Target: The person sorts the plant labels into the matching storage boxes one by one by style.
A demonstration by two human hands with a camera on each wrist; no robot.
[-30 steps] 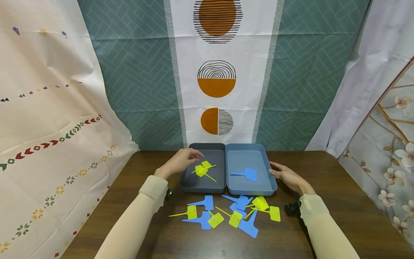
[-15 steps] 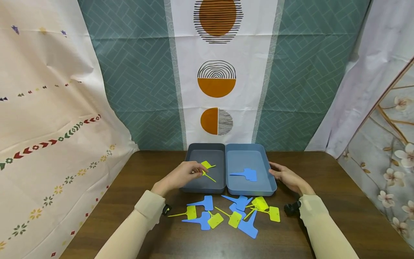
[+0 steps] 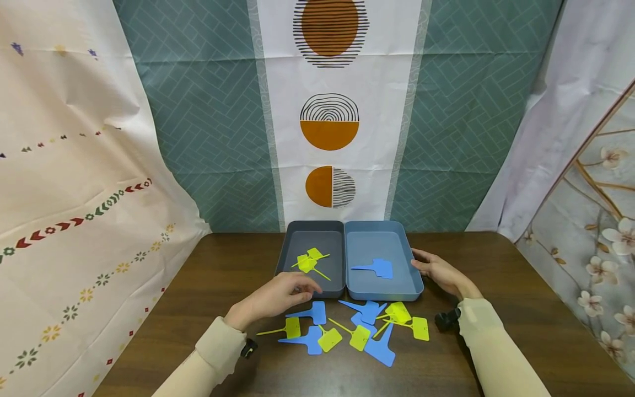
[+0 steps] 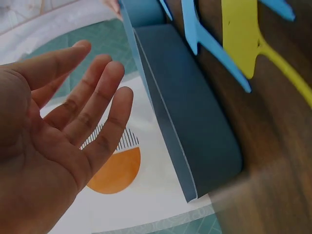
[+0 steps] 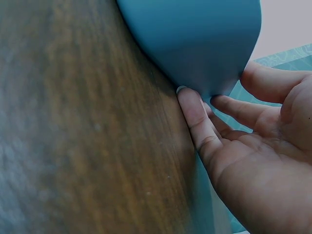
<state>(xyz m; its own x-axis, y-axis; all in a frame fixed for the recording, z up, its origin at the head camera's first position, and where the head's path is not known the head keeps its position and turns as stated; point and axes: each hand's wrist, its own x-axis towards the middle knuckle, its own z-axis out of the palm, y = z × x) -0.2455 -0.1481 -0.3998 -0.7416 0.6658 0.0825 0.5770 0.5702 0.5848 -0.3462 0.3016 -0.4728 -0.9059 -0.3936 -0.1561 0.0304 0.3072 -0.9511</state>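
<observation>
My left hand (image 3: pixel 283 292) hovers over the front edge of the dark grey tray (image 3: pixel 285 259), its fingers loosely bent and holding nothing in the left wrist view. Several yellow plant labels (image 3: pixel 306 261) lie crossed inside that tray. My right hand (image 3: pixel 439 269) touches the outer right side of the blue-grey tray (image 3: pixel 373 242) with its fingertips; in the right wrist view the fingers (image 5: pixel 197 114) are extended against the tray wall. Blue plant labels (image 3: pixel 381 268) lie in the blue-grey tray. Just in front of my left hand is a blue plant label (image 3: pixel 318 312) on the table.
More yellow plant labels (image 3: pixel 360 337) and blue plant labels (image 3: pixel 381 350) lie scattered, some overlapping, on the brown wooden table (image 3: pixel 278 380) in front of the trays. The trays stand side by side near the back edge. A patterned curtain (image 3: pixel 327 132) hangs behind.
My left hand dipped to the yellow labels in the grey tray, then drew back toward the tray's front edge, leaving the labels there. My right hand stays at the blue-grey tray.
</observation>
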